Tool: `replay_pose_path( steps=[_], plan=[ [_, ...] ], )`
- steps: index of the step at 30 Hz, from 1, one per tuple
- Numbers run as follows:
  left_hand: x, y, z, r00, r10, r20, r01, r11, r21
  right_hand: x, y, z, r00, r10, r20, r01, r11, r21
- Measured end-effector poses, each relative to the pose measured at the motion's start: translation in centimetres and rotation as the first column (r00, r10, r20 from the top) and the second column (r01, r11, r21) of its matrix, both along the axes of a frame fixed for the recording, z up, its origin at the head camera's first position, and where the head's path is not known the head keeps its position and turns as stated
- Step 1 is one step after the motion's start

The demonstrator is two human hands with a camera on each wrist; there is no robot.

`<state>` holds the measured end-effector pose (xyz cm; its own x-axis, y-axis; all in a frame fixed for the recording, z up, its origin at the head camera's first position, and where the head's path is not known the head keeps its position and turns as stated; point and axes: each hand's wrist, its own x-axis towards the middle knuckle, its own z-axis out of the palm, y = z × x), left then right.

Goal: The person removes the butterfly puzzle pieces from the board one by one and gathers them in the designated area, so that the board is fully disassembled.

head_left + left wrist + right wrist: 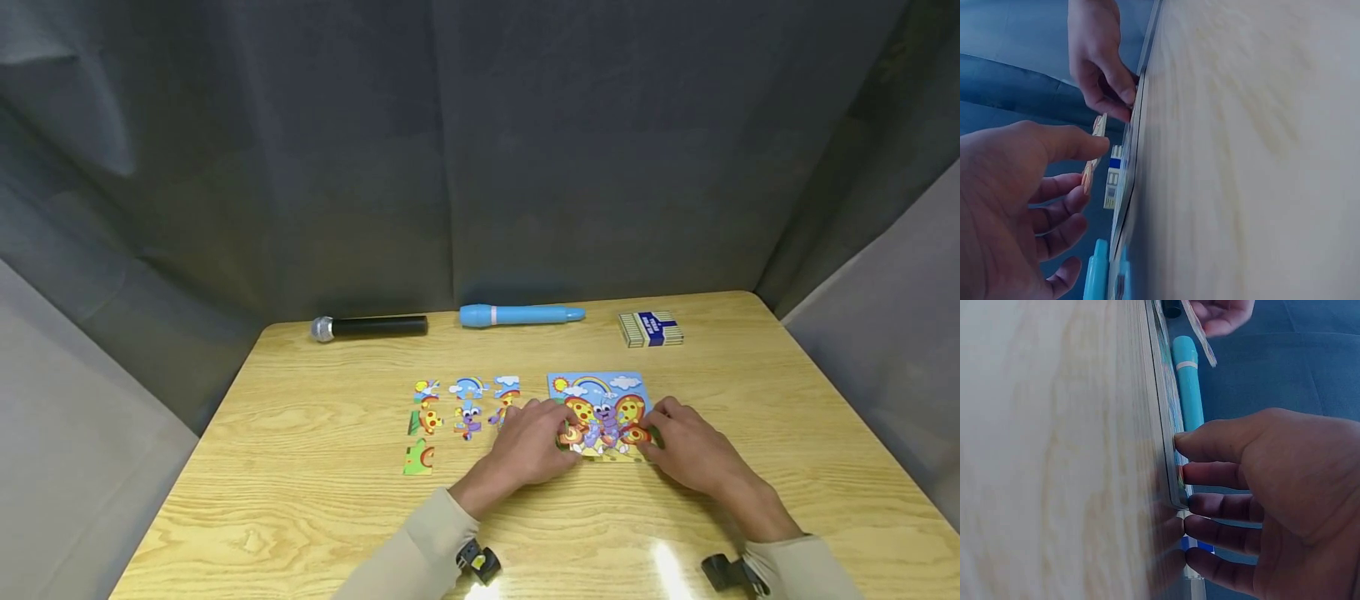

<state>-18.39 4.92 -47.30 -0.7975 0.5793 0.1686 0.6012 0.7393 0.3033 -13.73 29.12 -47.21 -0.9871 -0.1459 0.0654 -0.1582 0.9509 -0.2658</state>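
My left hand (531, 442) pinches a jigsaw puzzle piece (1090, 169) between thumb and fingers, tilted up above the lower left of the butterfly puzzle board (592, 383). Seen from the left wrist, the piece stands on edge, apart from the board. At the board's right side, my right hand (693, 446) rests its thumb and fingertips on the edge; the right wrist view shows its fingers (1219, 475) mostly straight against the board. The picture has a purple butterfly with yellow and red wings under a rainbow. My left fingers hide part of its left side.
Several loose puzzle pieces (470, 387) lie in rows left of the board. Along the back of the table are a black microphone (382, 327), a blue marker-shaped stick (525, 315) and a striped box (651, 329). A dark curtain (450, 167) hangs behind the table.
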Motion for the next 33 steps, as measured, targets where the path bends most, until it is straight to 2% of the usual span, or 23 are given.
replay_pose_path(
  steps=[7,11,16,33],
  plan=[
    [0.2,-2.3,0.4,1.000,0.016,-0.014,-0.016,1.000,-0.012,0.0,0.0,0.0,1.000,0.007,0.002,-0.007,1.000,0.001],
    [0.2,-3.4,0.4,0.999,0.033,0.008,-0.033,0.999,-0.008,0.0,0.0,0.0,1.000,0.007,0.005,-0.007,1.000,-0.003],
    [0.2,-4.3,0.4,0.999,0.044,0.027,-0.044,0.999,0.004,0.0,0.0,0.0,1.000,0.014,-0.006,-0.015,1.000,-0.005],
    [0.3,-7.7,0.1,0.994,0.087,0.062,-0.084,0.995,-0.052,-0.2,0.0,-0.2,1.000,0.017,-0.006,-0.017,1.000,-0.021]
  ],
)
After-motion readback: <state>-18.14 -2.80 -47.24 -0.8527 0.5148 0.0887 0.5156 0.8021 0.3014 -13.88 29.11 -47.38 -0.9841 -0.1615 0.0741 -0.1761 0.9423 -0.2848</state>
